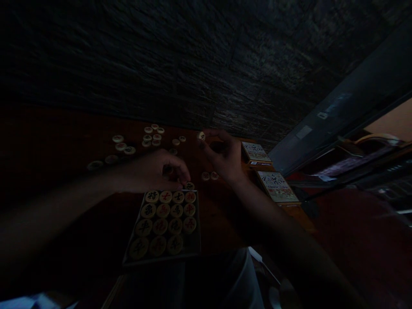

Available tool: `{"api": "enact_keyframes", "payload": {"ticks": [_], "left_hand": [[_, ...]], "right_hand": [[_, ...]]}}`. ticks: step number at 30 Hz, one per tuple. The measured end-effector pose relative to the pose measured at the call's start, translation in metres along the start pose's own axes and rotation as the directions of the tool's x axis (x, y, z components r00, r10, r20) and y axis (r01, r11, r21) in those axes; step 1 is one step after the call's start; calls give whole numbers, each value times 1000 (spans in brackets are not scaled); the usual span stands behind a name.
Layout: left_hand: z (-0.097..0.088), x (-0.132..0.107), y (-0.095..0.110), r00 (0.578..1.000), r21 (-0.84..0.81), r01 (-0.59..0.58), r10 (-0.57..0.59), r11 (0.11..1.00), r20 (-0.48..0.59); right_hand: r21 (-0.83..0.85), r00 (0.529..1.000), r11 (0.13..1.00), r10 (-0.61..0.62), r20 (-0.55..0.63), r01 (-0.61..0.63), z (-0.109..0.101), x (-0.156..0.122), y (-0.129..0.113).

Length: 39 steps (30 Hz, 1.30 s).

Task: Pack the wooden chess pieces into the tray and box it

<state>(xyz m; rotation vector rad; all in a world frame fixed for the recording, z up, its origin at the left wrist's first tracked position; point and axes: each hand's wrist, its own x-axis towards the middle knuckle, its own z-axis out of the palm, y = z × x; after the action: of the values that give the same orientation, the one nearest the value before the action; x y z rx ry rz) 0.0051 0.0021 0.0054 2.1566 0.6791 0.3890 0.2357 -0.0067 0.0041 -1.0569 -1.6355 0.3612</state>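
Observation:
The light is dim. My right hand (222, 152) is closed in a pinch, with a round Chinese chess piece (201, 136) raised between thumb and forefinger. My left hand (161, 171) has its fingers curled and its fingertips on another Chinese chess piece (189, 186) at the far right corner of an open box. Rows of pieces with red and black characters lie face up in this box (199, 240). A bare spot shows at the box's near right corner. Two pieces (210, 176) lie side by side below my right hand.
Several loose pieces (152, 137) are spread over the dark reddish table (58, 133) beyond my left hand. Two closed Chinese chess boxes (256, 152) (278, 186) stand at the right. A rough stone wall (144, 64) borders the table's far side, and a doorway frame rises at the right.

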Motion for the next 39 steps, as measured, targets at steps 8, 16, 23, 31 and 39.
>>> {"api": "enact_keyframes", "payload": {"ticks": [8,16,23,31,39], "left_hand": [[0,0,-3,1000,-16,26,-26,1000,1],[2,0,-7,1000,-11,5,-6,1000,-16],[4,0,-2,999,-13,25,-26,1000,-26],[4,0,-6,998,-27,16,-18,1000,-68],[4,1,-4,997,-47,0,-3,999,-83]], "right_hand": [[16,1000,1000,-13,22,13,0,0,2],[-17,999,1000,25,35,-25,-1,0,0],[6,999,1000,-21,36,21,0,0,3],[-16,999,1000,23,32,-22,0,0,0],[1,1000,1000,14,11,-14,-1,-1,1]]}}
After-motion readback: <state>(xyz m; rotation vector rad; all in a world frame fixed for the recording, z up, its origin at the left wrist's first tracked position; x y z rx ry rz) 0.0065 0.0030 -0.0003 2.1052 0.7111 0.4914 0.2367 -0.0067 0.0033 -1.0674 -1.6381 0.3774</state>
